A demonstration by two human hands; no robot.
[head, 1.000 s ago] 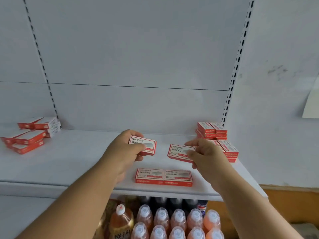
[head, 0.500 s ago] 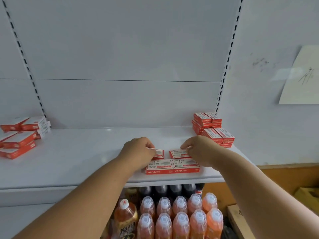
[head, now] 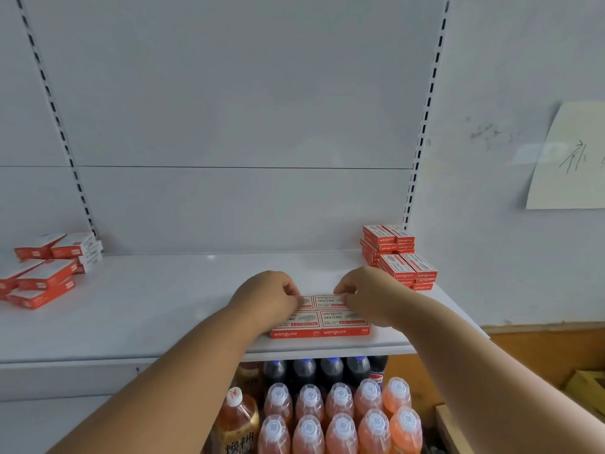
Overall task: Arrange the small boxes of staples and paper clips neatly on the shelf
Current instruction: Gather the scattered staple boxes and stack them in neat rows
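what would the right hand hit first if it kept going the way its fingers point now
The right hand points leftward across the red and white staple boxes, so it would probably meet the left hand first. The gap between them looks narrow, though depth is uncertain.

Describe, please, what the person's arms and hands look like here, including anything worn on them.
Both forearms are bare as far as the frame shows: no sleeves, gloves or watch. The left hand shows no jewellery. The right hand has a small glint near its fingers, possibly a ring; too small to tell.
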